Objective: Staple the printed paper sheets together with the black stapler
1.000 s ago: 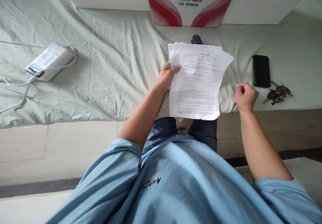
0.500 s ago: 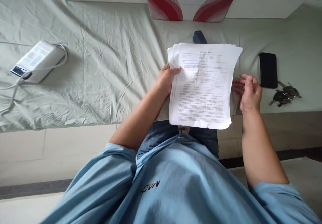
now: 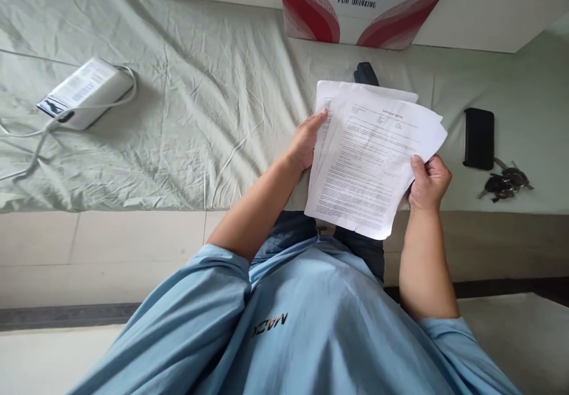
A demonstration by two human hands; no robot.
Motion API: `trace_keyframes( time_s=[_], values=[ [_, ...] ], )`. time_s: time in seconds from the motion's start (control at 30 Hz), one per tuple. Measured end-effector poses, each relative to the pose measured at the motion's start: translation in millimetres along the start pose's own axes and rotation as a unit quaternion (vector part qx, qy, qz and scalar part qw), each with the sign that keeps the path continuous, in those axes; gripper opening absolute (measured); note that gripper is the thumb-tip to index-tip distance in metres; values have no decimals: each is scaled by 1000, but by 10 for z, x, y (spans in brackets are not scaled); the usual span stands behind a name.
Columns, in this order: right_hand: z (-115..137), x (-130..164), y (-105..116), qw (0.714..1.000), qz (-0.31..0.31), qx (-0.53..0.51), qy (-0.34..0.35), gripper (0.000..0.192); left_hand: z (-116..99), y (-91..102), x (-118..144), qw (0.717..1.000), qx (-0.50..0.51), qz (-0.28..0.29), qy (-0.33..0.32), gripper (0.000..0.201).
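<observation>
Far left on the bed [image 3: 186, 105], covered in a wrinkled pale green sheet, I see a white charger box [image 3: 84, 92] with its cable looped around it, well apart from everything I'm handling.

Moving in, my left hand [image 3: 306, 140] sits on the left edge of the stack of papers [image 3: 373, 164], thumb laid over the top page and fingers tucked behind, so it pinches the stack's near-left side. The sheets are fanned, their corners no longer lined up, and the top page is tilted so its long axis runs from upper right, away from me, down toward my lap.

My right hand [image 3: 427, 183] clasps the opposite edge, thumb on the printed face, the other fingers curled behind. Both hands are on the stack, one to each long side, so neither is nearer; the papers hang between them above the bed's front edge and my knees.

Just behind the papers' top edge a dark object [image 3: 365, 73] pokes out, possibly a stapler, though most of it is hidden. Behind that stands a red-and-white water carton [image 3: 368, 10]. Further right lie a black phone [image 3: 478, 138] and, just beside it, a bunch of keys [image 3: 504, 183].
</observation>
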State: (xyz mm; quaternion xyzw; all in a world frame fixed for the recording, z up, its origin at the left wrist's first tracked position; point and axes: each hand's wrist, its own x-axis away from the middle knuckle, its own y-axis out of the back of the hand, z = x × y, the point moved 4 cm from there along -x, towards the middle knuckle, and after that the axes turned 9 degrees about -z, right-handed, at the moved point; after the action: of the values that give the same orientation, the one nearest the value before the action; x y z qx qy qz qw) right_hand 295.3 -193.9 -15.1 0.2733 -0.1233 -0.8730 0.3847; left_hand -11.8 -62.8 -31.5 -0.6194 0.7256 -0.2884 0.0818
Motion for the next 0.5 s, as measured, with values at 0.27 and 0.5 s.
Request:
trace_keyframes(
  time_s=[0.27, 0.5],
  values=[
    [59, -17, 8, 994, -69, -81, -25, 48, -57, -41, 49, 999, -29, 43, -2, 61],
    [45, -20, 32, 991, -62, -108, -49, 43, 22, -88, 71, 998, -25, 35, 34, 65]
  ],
)
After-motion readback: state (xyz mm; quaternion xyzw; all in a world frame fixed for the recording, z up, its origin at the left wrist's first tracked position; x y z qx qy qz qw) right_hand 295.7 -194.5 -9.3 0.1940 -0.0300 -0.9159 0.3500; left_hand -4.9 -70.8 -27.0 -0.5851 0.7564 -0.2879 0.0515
